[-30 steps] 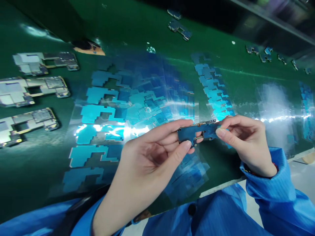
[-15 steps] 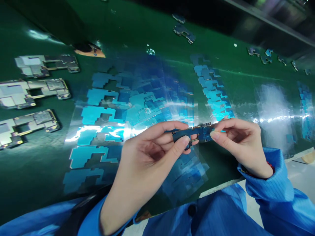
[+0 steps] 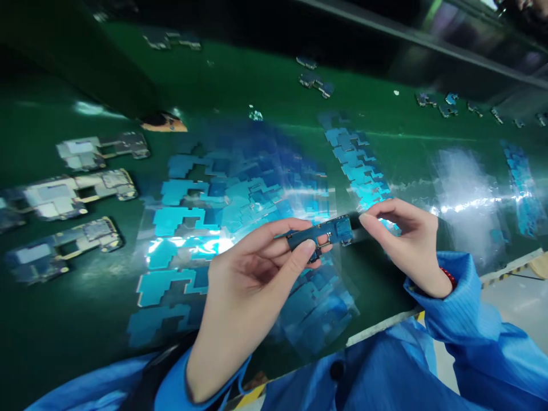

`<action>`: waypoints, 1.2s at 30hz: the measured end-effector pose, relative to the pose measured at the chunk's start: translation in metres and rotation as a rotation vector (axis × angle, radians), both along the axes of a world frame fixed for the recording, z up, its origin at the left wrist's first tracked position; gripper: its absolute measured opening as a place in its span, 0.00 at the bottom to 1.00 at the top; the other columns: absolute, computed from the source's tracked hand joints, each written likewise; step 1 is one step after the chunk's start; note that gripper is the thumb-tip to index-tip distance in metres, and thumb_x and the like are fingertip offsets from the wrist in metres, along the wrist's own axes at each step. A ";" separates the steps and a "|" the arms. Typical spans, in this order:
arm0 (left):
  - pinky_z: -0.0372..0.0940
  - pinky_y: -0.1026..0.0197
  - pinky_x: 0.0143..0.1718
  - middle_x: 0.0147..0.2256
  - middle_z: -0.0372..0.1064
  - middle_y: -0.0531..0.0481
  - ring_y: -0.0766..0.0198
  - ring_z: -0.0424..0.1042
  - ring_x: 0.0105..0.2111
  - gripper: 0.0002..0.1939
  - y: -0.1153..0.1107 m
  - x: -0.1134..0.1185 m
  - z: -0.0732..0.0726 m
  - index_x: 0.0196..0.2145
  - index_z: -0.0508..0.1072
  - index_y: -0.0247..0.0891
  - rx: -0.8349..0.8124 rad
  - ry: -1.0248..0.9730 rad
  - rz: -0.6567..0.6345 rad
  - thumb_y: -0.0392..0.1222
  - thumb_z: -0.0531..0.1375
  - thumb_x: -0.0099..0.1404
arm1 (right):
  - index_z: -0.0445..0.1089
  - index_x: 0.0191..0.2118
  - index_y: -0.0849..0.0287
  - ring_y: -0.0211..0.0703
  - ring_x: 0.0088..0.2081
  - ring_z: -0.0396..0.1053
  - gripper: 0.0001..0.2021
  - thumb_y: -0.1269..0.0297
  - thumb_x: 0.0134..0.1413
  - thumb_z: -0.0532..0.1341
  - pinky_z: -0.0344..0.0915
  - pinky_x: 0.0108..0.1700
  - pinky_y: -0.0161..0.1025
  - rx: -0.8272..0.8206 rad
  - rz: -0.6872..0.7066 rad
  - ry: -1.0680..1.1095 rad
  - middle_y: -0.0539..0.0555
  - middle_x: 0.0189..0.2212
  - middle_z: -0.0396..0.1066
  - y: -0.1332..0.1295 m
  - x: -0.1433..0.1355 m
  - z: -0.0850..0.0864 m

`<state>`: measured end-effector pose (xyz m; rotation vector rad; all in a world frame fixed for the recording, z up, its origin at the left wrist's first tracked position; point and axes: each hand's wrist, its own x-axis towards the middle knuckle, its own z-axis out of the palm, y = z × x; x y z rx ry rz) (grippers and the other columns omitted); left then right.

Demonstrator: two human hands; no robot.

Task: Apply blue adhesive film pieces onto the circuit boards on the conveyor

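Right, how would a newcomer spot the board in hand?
On the green table, find the blue cutouts. Over them, the left hand pinches a dark-blue circuit board. Unlike the paler boards lying at the left, it is held up.

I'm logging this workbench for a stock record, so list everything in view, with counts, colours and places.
held circuit board: one, dark blue, in the left hand
larger circuit boards: at least three, silvery and dark, left
smaller circuit boards: several, mostly dark, along the far side
blue film cutouts: many, overlapping, centre
staggered blue cutouts: many, two strips, right of centre and far right
clear film: count unclear, whitish glare, right
worktop: one, green, beneath
sleeves: two, blue, at the wrists
bracelet: one, red, right wrist
left hand: one, bare, centre
right hand: one, bare, right of centre
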<state>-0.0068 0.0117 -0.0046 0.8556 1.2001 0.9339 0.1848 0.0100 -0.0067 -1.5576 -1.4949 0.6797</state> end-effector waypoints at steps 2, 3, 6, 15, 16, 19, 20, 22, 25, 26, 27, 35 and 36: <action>0.76 0.67 0.36 0.29 0.80 0.55 0.62 0.80 0.32 0.09 0.001 0.000 -0.001 0.37 0.76 0.42 0.008 -0.017 -0.008 0.42 0.68 0.58 | 0.74 0.31 0.59 0.35 0.28 0.73 0.04 0.64 0.51 0.67 0.73 0.33 0.33 -0.095 0.069 0.162 0.49 0.26 0.76 0.001 0.001 -0.002; 0.76 0.67 0.36 0.28 0.80 0.54 0.63 0.80 0.32 0.10 0.001 0.000 -0.002 0.37 0.75 0.41 0.006 -0.025 -0.012 0.43 0.68 0.57 | 0.74 0.32 0.59 0.35 0.28 0.74 0.06 0.63 0.49 0.68 0.73 0.33 0.32 -0.156 0.120 0.251 0.49 0.27 0.76 0.001 0.000 -0.003; 0.76 0.64 0.37 0.28 0.80 0.52 0.62 0.79 0.30 0.15 0.002 -0.001 -0.003 0.38 0.74 0.39 -0.022 -0.053 -0.059 0.46 0.69 0.55 | 0.73 0.30 0.60 0.35 0.25 0.74 0.10 0.61 0.44 0.71 0.74 0.31 0.32 -0.311 0.214 0.438 0.48 0.23 0.75 -0.002 -0.003 -0.005; 0.71 0.60 0.43 0.39 0.77 0.44 0.59 0.77 0.41 0.24 0.013 -0.003 -0.019 0.51 0.65 0.35 -0.030 -0.196 0.021 0.50 0.61 0.62 | 0.71 0.32 0.66 0.35 0.24 0.71 0.20 0.49 0.46 0.67 0.72 0.31 0.36 -0.286 0.099 0.091 0.59 0.29 0.77 0.082 0.043 0.001; 0.71 0.61 0.39 0.34 0.77 0.45 0.60 0.77 0.36 0.20 0.014 -0.003 -0.019 0.48 0.67 0.34 -0.017 -0.205 0.003 0.48 0.61 0.62 | 0.71 0.33 0.66 0.35 0.25 0.71 0.18 0.51 0.49 0.66 0.71 0.31 0.36 -0.249 0.061 0.046 0.60 0.31 0.77 0.103 0.053 0.004; 0.63 0.67 0.23 0.20 0.69 0.53 0.69 0.66 0.19 0.12 0.015 -0.005 -0.016 0.38 0.71 0.33 0.032 -0.217 -0.027 0.45 0.61 0.61 | 0.70 0.33 0.68 0.38 0.30 0.73 0.15 0.57 0.54 0.62 0.70 0.36 0.37 -0.154 -0.042 -0.114 0.65 0.34 0.76 0.159 0.077 0.014; 0.58 0.69 0.19 0.17 0.65 0.56 0.72 0.61 0.16 0.10 0.015 -0.007 -0.015 0.36 0.72 0.33 0.046 -0.229 -0.007 0.44 0.61 0.61 | 0.70 0.34 0.69 0.40 0.35 0.74 0.15 0.58 0.55 0.61 0.69 0.41 0.37 -0.120 -0.064 -0.173 0.67 0.37 0.75 0.171 0.081 0.015; 0.47 0.71 0.15 0.13 0.54 0.61 0.75 0.50 0.13 0.07 0.018 -0.011 -0.011 0.33 0.72 0.34 0.058 -0.266 0.076 0.42 0.60 0.60 | 0.71 0.39 0.71 0.48 0.47 0.72 0.14 0.62 0.55 0.61 0.65 0.52 0.41 -0.061 -0.074 -0.287 0.70 0.45 0.72 0.180 0.082 0.015; 0.41 0.72 0.14 0.11 0.41 0.64 0.75 0.40 0.12 0.08 0.025 -0.018 -0.005 0.25 0.68 0.37 -0.024 -0.364 0.218 0.40 0.56 0.61 | 0.71 0.46 0.68 0.55 0.57 0.65 0.15 0.68 0.53 0.64 0.57 0.62 0.49 -0.029 0.026 -0.411 0.70 0.53 0.69 0.154 0.062 0.010; 0.41 0.71 0.13 0.12 0.39 0.64 0.75 0.38 0.12 0.11 0.028 -0.021 -0.002 0.22 0.66 0.38 -0.077 -0.403 0.258 0.39 0.54 0.61 | 0.71 0.48 0.66 0.54 0.58 0.65 0.16 0.68 0.53 0.64 0.57 0.63 0.50 -0.029 0.100 -0.437 0.67 0.53 0.69 0.137 0.051 0.007; 0.40 0.70 0.13 0.12 0.38 0.63 0.74 0.37 0.12 0.13 0.030 -0.023 0.000 0.19 0.63 0.38 -0.132 -0.445 0.301 0.38 0.52 0.62 | 0.71 0.49 0.63 0.52 0.58 0.65 0.16 0.66 0.54 0.64 0.57 0.64 0.49 -0.030 0.189 -0.455 0.64 0.53 0.70 0.117 0.038 0.003; 0.41 0.69 0.12 0.12 0.38 0.61 0.73 0.37 0.12 0.16 0.037 -0.025 0.004 0.15 0.57 0.38 -0.128 -0.476 0.395 0.34 0.50 0.60 | 0.61 0.61 0.56 0.54 0.66 0.53 0.26 0.52 0.61 0.58 0.52 0.64 0.63 0.118 0.815 -0.673 0.61 0.64 0.58 0.018 -0.015 -0.040; 0.41 0.69 0.13 0.12 0.39 0.61 0.73 0.39 0.12 0.15 0.037 -0.025 0.002 0.15 0.58 0.38 -0.082 -0.441 0.389 0.35 0.51 0.59 | 0.66 0.57 0.56 0.52 0.64 0.58 0.19 0.56 0.63 0.57 0.53 0.64 0.61 0.160 0.780 -0.652 0.60 0.61 0.64 0.019 -0.014 -0.044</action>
